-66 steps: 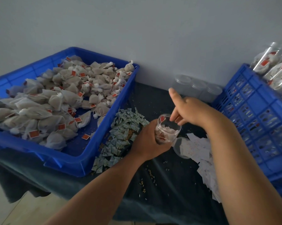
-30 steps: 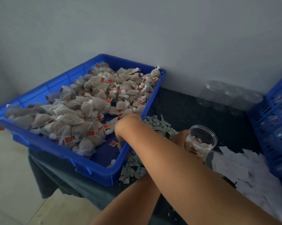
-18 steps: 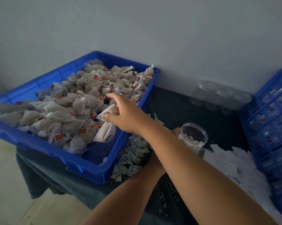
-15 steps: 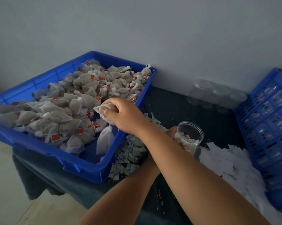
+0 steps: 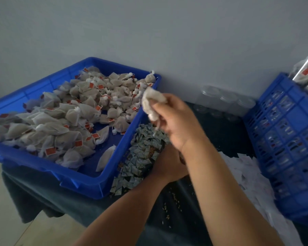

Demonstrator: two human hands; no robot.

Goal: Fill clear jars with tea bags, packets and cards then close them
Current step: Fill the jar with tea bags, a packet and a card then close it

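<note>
Grey wall behind; surface [image 5: 219,137] draped in dark cloth. Obs: right grip [image 5: 176,121] pinches a bunched tea bag [image 5: 154,102], limp gauzy mesh, over the tray [image 5: 89,183] edge. Obs: left grip [image 5: 167,166] mostly hidden under the right forearm; cannot tell what it holds, and the jar being filled is not visible. Judged: mid-fill, bag stage. Still to add: packets [image 5: 140,157], small printed squares; cards [image 5: 247,173], flat white paper; lid. By wall, empty jars [image 5: 220,102], clear cylinders; filled jars [image 5: 307,73] lie in crate [image 5: 291,139].

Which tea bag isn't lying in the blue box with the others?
The crumpled white mesh tea bag gripped in the right hand, held clear of the blue plastic tray; the rest lie inside it.
</note>
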